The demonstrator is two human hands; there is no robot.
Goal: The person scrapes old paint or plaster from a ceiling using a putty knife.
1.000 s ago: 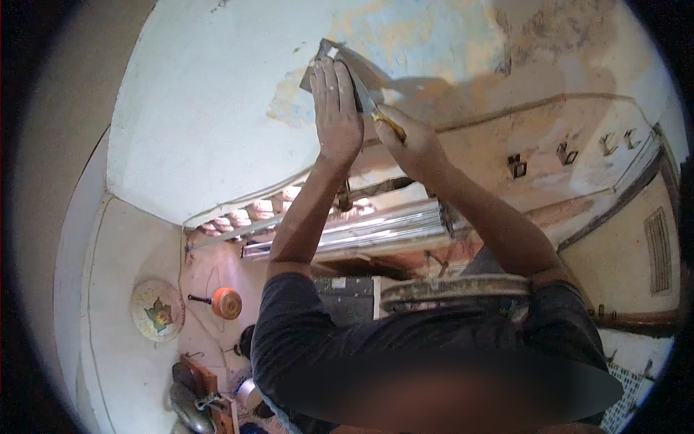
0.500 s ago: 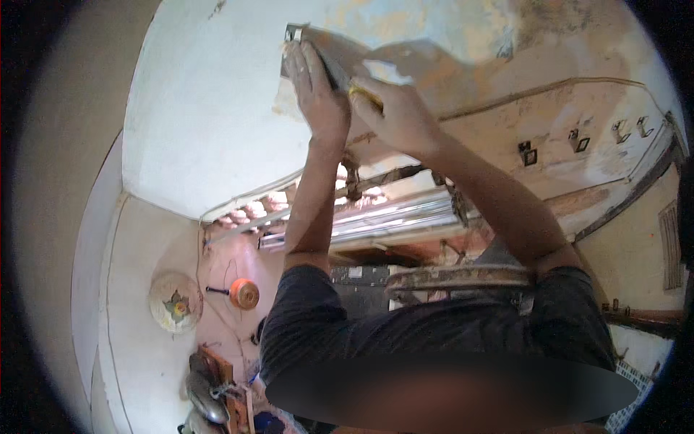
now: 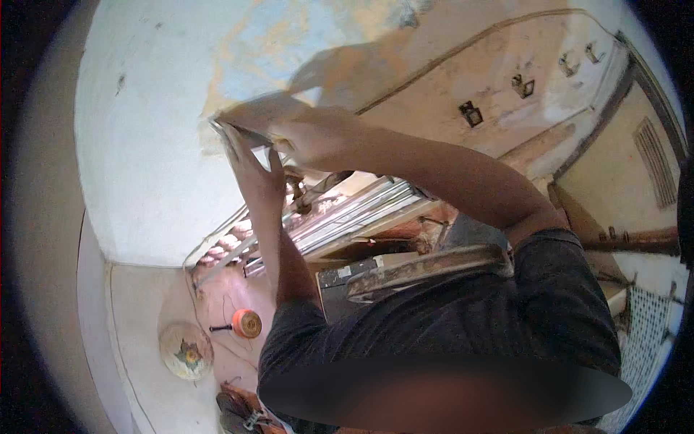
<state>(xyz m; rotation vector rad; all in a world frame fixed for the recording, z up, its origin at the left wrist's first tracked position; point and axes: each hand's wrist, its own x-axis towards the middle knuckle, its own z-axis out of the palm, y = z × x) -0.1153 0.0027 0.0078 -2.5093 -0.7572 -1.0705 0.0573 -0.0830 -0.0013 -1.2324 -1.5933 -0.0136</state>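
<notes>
My right hand point(image 3: 322, 139) is closed round the handle end of a scraper with a flat, grey metal blade point(image 3: 251, 136). The blade lies against a pale wall point(image 3: 144, 166), its far end at the border of a worn patch point(image 3: 253, 58) of blue and tan. Stretched out along the blade, the fingers of my left hand point(image 3: 254, 177) rest against it, with the thumb apart. The hands hide most of the handle and part of the blade.
Several metal brackets point(image 3: 471, 113) stick out from the wall at the right. Long, light-coloured bars point(image 3: 361, 217) run below my arms. To the lower left are an orange-rimmed round object point(image 3: 246, 323) and a round woven plate point(image 3: 186, 351).
Both hands and the scraper have moved down and to the left in the picture, and the view has shifted with them. My right hand still grips the scraper.
</notes>
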